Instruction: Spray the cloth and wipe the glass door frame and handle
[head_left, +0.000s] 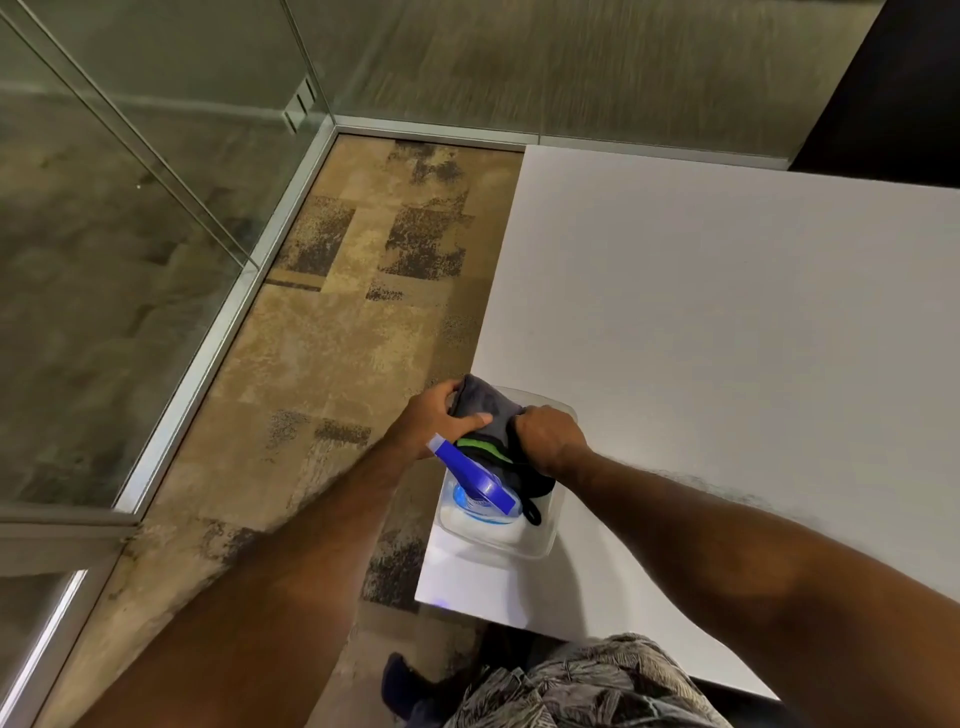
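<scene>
white table (727, 322) filling the right of the view, its near left corner jutting over mottled tan and brown carpet (332, 332); glass wall panels (104, 249) along the left and far side, set in a silver floor track (249, 270) that turns a corner at top centre; dark panel (893, 78) at top right. near the table's left edge, a clear plastic tub (540, 543) holding a spray bottle (480, 486) with a blue trigger head pointing up and left, plus dark fabric with a green stripe (478, 447) and a black strap loop (532, 512) beside it. grey cloth (485, 400) bunched at the far end of the tub, partly lifted above the rim. left hand (434, 421) curled around the cloth's left side, thumb laid flat across the top of it, fingers wrapped under and mostly hidden. right hand (550, 436) knuckles up, fingers bent down into the fabric on the cloth's right side, fingertips out of sight, so cannot tell exactly what is pinched there. both forearms bare, reaching in from the bottom; patterned shorts (582, 686) and a dark shoe (405, 686) at the bottom edge
</scene>
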